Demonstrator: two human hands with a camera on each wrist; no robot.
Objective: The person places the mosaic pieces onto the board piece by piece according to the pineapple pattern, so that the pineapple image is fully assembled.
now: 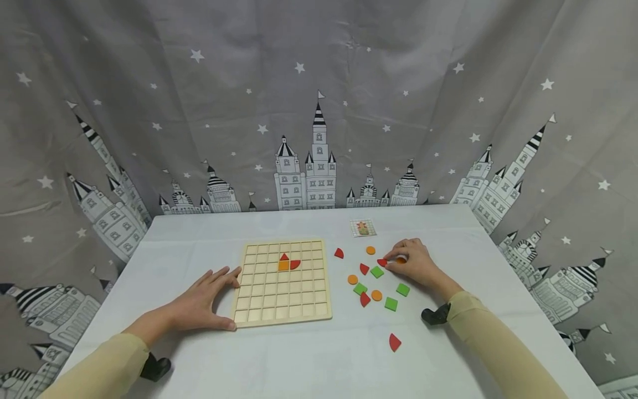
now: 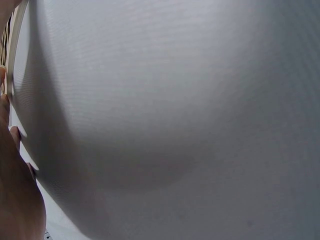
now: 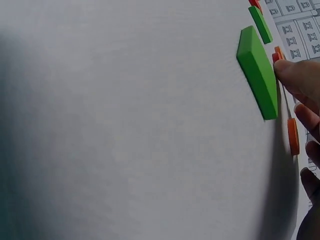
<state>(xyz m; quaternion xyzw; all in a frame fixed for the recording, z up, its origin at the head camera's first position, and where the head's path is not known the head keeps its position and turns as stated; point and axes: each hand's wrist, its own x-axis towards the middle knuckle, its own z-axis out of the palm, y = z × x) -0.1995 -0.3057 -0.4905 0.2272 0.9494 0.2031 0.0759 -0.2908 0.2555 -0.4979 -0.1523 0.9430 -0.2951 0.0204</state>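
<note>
So the left hand (image 1: pixel 206 302) is just parked on the left side of the wooden grid board (image 1: pixel 281 310), fingers loosely spread against the edge and thumb down by the near corner, not gripping anything. The right hand (image 1: pixel 416 265) is the busy one: thumb and index fingertip are pinching a red quarter-circle piece (image 1: pixel 382 262), which sits over in the loose pile to the right of the board. Can't really tell if it's off the table (image 1: pixel 199 366) or still touching it. There's a green square (image 1: pixel 377 272) right by those fingertips, plus an orange disc (image 1: pixel 401 260) partly hidden by the hand. Rest of the pile is more orange discs, green squares and red quarter-circles, one of them overlapping a green square, and a stray red wedge (image 1: pixel 395 342) lies well apart on the near side. On the board you've got an orange square (image 1: pixel 283 266) with a red triangle (image 1: pixel 284 256) directly above it and another red quarter-circle (image 1: pixel 295 265) just to its right. Little picture card (image 1: pixel 363 228) lies at the back, beyond the pieces.
</note>
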